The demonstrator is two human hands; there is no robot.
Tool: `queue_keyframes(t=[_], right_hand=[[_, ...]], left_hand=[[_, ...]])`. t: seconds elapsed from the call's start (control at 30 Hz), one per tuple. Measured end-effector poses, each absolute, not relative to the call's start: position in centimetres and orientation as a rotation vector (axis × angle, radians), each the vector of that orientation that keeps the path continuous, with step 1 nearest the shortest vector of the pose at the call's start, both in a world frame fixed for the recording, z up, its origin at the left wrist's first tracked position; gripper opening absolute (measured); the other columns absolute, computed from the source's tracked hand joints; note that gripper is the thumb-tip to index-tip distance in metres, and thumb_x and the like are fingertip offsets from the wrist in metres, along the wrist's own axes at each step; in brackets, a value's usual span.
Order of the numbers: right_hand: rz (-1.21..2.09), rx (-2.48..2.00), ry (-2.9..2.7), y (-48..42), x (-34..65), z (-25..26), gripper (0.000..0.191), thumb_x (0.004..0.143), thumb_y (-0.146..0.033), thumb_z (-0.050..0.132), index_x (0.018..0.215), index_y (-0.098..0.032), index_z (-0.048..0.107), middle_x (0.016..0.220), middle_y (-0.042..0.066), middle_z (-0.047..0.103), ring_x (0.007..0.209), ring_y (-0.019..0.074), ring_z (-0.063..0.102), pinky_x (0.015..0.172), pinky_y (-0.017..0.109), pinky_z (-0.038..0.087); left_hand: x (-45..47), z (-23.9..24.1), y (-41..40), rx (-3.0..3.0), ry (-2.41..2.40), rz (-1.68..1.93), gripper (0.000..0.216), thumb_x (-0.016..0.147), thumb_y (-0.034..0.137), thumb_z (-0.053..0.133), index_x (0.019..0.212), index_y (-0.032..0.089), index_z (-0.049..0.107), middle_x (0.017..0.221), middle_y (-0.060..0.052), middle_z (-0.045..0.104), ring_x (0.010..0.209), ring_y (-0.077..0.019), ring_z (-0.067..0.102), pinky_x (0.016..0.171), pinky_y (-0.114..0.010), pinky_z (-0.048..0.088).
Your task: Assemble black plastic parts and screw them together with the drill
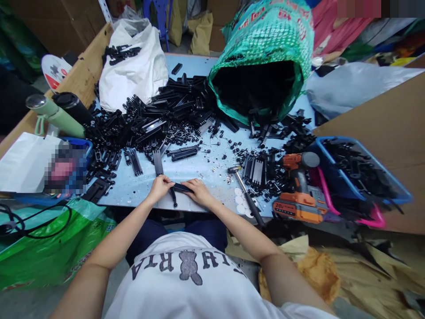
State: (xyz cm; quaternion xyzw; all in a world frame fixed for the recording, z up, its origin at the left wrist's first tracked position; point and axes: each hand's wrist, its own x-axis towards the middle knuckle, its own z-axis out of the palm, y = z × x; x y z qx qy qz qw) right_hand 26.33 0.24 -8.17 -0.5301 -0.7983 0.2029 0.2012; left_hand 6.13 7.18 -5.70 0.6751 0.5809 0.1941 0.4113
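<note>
Left hand (160, 187) and right hand (199, 192) pinch a black strip (181, 188) near its ends; we judge it light, stiff (plastic, probably), best held by the edges.

A single view looks from the person's head, facing forward and steeply down, near enough that the white shirt (172, 297) fills six o'clock. The left hand (161, 187) and right hand (199, 192) sit close to the centre, toward eight o'clock. It looks widely across the desk (125, 190), taking in the green sack (265, 35) at one o'clock and the green flask (63, 120) near nine.
</note>
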Motion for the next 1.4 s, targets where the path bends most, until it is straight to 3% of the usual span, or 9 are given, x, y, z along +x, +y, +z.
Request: queue_keyframes(t=[0.3, 0.73, 0.83, 0.93, 1.0, 1.07, 1.2, 1.3, 1.4], right_hand=[[0.542, -1.514, -2.227, 0.3, 26.2, -7.9, 0.037, 0.089, -0.038, 0.049, 0.121, -0.021, 0.055, 0.106, 0.007, 0.056, 0.099, 0.0192, 0.045, 0.088, 0.033, 0.036], [0.667, -1.427, -2.277, 1.2, 27.6, -5.4, 0.048, 0.085, -0.045, 0.054, 0.124, -0.017, 0.053, 0.113, 0.007, 0.056, 0.105, 0.0169, 0.048, 0.093, 0.029, 0.037], [0.552, -1.751, -2.004, 4.3, 32.9, -3.3, 0.046, 0.088, -0.042, 0.05, 0.127, -0.02, 0.049, 0.121, 0.004, 0.052, 0.111, 0.0124, 0.046, 0.095, 0.024, 0.036], [0.292, -2.12, -1.57, 8.6, 40.9, -1.2, 0.048, 0.093, -0.034, 0.039, 0.132, -0.007, 0.039, 0.129, 0.015, 0.042, 0.121, 0.0185, 0.035, 0.102, 0.032, 0.026], [0.159, -2.295, -1.298, 11.3, 46.2, -0.2, 0.051, 0.094, -0.03, 0.035, 0.135, 0.002, 0.029, 0.132, 0.024, 0.034, 0.126, 0.0251, 0.027, 0.105, 0.038, 0.018], [0.141, -2.544, -0.918, 13.6, 50.4, 0.2, 0.059, 0.093, -0.037, 0.036, 0.136, 0.001, 0.023, 0.13, 0.027, 0.031, 0.124, 0.0268, 0.03, 0.102, 0.038, 0.022], [0.222, -2.715, -0.524, 16.9, 55.4, -0.5, 0.095, 0.072, -0.058, 0.06, 0.138, -0.001, 0.021, 0.128, 0.034, 0.03, 0.12, 0.0375, 0.033, 0.094, 0.048, 0.027], [0.237, -2.844, -0.496, 18.6, 58.0, -1.7, 0.113, 0.056, -0.064, 0.07, 0.14, -0.007, 0.019, 0.133, 0.033, 0.026, 0.125, 0.0399, 0.027, 0.097, 0.052, 0.022], [0.321, -2.853, -0.587, 19.2, 60.8, -2.6, 0.119, 0.053, -0.066, 0.07, 0.143, -0.011, 0.014, 0.139, 0.028, 0.02, 0.126, 0.0376, 0.027, 0.097, 0.048, 0.027]], left_hand=[[6.0, -6.2, 4.8, 2.198, 1.304, 0.797, 0.018, 0.085, 0.032, 0.049, 0.076, 0.016, 0.052, 0.084, -0.006, 0.058, 0.084, -0.0171, 0.054, 0.076, -0.029, 0.041], [6.5, -8.1, 5.0, 1.787, 1.44, 0.901, 0.022, 0.079, 0.038, 0.055, 0.078, 0.017, 0.048, 0.071, -0.003, 0.058, 0.068, -0.0155, 0.057, 0.066, -0.028, 0.045], [6.5, -8.2, 5.1, 1.61, 1.409, 0.952, 0.034, 0.074, 0.039, 0.061, 0.094, 0.017, 0.044, 0.074, -0.001, 0.057, 0.064, -0.014, 0.057, 0.062, -0.027, 0.047], [6.6, -8.4, 5.2, 1.615, 1.386, 0.96, 0.04, 0.074, 0.04, 0.06, 0.101, 0.016, 0.042, 0.075, -0.002, 0.056, 0.064, -0.0134, 0.057, 0.062, -0.027, 0.048], [6.6, -8.6, 5.2, 1.647, 1.386, 0.945, 0.038, 0.076, 0.042, 0.058, 0.1, 0.016, 0.044, 0.076, -0.003, 0.057, 0.065, -0.0138, 0.057, 0.062, -0.028, 0.049], [6.5, -8.9, 5.1, 1.692, 1.396, 0.932, 0.037, 0.078, 0.044, 0.055, 0.099, 0.016, 0.047, 0.077, -0.004, 0.058, 0.066, -0.015, 0.058, 0.063, -0.03, 0.049], [6.0, -9.4, 4.0, 2.032, 1.492, 1.025, 0.042, 0.081, 0.046, 0.051, 0.108, 0.014, 0.049, 0.094, -0.011, 0.061, 0.086, -0.0211, 0.06, 0.075, -0.037, 0.05], [5.3, -9.8, 2.4, 2.466, 1.474, 1.061, 0.046, 0.084, 0.042, 0.05, 0.118, 0.013, 0.047, 0.111, -0.015, 0.058, 0.105, -0.0259, 0.054, 0.085, -0.042, 0.046], [4.7, -10.3, 1.1, 2.667, 1.431, 1.049, 0.049, 0.084, 0.035, 0.05, 0.127, 0.014, 0.042, 0.121, -0.015, 0.053, 0.113, -0.0259, 0.049, 0.088, -0.04, 0.043]])
